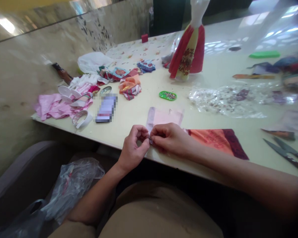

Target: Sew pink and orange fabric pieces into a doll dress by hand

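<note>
Left hand (133, 148), right hand (170, 138) pinching pink fabric's edge (149, 127)

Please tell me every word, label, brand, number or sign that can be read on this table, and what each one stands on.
Nothing can be read: the phone is pixelated, so anything on it is hidden, and the orange cloth shows only a printed pattern, with no lettering I can make out.
</note>
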`<state>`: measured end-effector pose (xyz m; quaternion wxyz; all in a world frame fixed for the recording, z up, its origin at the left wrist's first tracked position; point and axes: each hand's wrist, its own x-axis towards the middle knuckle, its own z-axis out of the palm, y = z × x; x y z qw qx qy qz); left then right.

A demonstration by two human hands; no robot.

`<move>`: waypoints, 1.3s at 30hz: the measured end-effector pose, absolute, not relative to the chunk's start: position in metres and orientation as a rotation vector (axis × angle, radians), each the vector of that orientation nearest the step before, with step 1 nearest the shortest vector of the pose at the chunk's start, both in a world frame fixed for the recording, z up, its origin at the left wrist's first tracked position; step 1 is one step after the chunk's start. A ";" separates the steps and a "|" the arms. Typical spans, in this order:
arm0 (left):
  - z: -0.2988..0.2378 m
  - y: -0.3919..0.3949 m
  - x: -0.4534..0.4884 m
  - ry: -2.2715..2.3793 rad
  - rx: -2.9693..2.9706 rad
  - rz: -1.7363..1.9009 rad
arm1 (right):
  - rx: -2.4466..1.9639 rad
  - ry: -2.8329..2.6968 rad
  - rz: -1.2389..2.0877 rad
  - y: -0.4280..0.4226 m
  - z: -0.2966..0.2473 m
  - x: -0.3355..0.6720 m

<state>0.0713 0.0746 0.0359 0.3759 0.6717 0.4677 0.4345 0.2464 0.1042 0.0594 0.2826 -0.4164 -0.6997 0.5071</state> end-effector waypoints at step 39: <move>0.031 0.074 0.070 1.206 1.841 1.123 | -1.090 -1.823 1.562 0.109 0.055 0.249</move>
